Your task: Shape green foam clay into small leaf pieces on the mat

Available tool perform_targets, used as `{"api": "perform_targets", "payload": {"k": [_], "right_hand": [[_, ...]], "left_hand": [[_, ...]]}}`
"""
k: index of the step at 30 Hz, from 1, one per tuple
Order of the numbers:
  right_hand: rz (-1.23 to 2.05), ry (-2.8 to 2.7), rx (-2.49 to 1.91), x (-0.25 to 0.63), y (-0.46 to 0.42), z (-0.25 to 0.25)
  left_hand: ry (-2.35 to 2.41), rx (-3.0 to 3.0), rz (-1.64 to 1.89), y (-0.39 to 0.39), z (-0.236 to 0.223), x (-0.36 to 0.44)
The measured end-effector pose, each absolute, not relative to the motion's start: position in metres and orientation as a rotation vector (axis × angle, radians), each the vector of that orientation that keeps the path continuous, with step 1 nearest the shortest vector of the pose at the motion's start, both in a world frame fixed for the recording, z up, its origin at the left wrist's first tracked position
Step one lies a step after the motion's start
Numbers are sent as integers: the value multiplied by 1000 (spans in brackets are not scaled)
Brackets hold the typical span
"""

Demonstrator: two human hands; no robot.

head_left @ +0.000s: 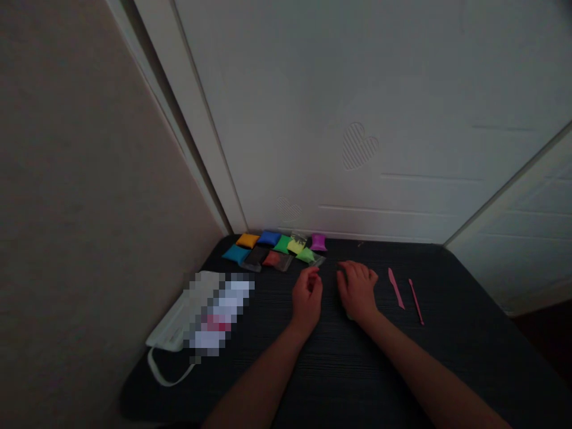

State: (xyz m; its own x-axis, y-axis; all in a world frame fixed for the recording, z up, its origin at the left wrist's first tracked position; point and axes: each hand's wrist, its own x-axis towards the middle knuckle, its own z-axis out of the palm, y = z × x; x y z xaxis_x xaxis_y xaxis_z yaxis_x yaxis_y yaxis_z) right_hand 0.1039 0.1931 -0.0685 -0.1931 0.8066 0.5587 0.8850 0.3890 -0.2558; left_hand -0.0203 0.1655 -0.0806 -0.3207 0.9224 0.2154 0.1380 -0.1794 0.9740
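Note:
My left hand [307,302] is over the middle of the dark table, its fingers curled in towards the thumb. A reddish patch shows at its fingertips, but I cannot make out what is inside. Beside it, my right hand [358,292] lies palm down with its fingers forward and slightly apart. A small pale edge shows under the heel of that palm; what it belongs to is hidden. Just beyond the hands are a light green clay packet [305,255] and a red clay packet [272,258]. To the right lie a pink plastic knife [395,288] and a thin pink modelling stick [416,301].
More clay packets sit along the back edge, among them an orange packet [247,240], a blue packet [269,238] and a purple packet [319,242]. A white pouch with a strap [176,325] lies at left, partly blurred. White panels [286,119] rise behind the table.

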Motion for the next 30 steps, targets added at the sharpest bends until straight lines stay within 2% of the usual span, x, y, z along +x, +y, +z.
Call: {"api": "perform_targets", "payload": {"k": [12,20,26,30], "right_hand": [[-251,-2220,-1314,97,194,-76],[-208,-1790,-1544,122,201,-60],[-194,-2069,-1416,118,187,-74],[-91,-2021,-1372,122,187,-74]], "left_hand": [[1441,1278,1577,163,-75,-20],[1448,1326,1525,165,-81,-21],[1467,1392,1458,168,-83,-17],[1519,1477,1406,169,-82,-16]]}}
